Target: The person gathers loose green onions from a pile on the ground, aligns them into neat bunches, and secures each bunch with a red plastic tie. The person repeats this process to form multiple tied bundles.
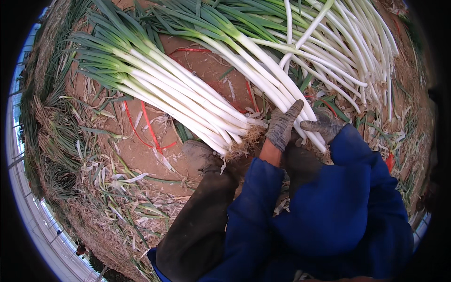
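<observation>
Two Gloved Hands Steadied a Sheaf of Onions

From where I stood, a leafy heap (49,155) ran along the left edge of the ground (134,162). Right of it, red twine (149,124) lay on the bare soil, partly under the left pile (181,96), whose leaves pointed to the far left corner and whose bushy roots (249,138) came nearly to a shoe (197,152).

Right of that pile, before the knees, were the onions (268,67) in hand, their white ends toward the near edge and their leaves trailing off toward the far edge. The left hand (282,127) was clamped around them from the left. The right hand (326,126), close beside it, held them from the right, thumb across the shafts; its other fingers were hard to see.

To my mind, good work here called for a firm but unpinched grip, since white shafts like these looked easy to bruise. The ends sat unevenly, so squaring them between both palms seemed wise, with the leaves left supported by the ground, lest they snap or tangle.

Farthest right, toward the far right corner, the right pile (350,61) fanned out, several shafts crossing; a careless tug could have snagged them.
</observation>
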Motion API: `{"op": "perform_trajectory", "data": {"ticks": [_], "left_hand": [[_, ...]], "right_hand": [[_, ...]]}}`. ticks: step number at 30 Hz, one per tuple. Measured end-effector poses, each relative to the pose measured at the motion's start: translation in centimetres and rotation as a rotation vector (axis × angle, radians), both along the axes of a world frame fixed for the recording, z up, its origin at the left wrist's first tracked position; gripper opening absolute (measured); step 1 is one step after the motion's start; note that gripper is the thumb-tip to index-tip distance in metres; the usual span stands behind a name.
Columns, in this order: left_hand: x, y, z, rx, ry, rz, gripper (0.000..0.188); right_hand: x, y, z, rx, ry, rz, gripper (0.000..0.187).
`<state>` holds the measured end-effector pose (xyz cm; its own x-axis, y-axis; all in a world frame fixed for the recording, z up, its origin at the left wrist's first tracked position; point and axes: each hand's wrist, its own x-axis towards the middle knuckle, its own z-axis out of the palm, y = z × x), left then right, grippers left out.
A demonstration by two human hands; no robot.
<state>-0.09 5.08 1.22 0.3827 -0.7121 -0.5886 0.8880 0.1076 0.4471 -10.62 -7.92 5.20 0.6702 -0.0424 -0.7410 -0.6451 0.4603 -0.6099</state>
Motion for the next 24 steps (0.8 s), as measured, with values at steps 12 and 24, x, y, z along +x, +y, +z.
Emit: {"op": "perform_trajectory", "data": {"ticks": [12, 24], "left_hand": [[1.5, -1.2, -2.9, -0.251, 0.387, 0.307, 0.047], [1.5, -2.2, -1.8, 0.029, 0.17, 0.372, 0.041]], "right_hand": [[0.5, 0.4, 2.5, 0.107, -0.019, 0.043, 0.066], [-1.0, -0.4, 3.2, -0.004, 0.117, 0.074, 0.063]]}}
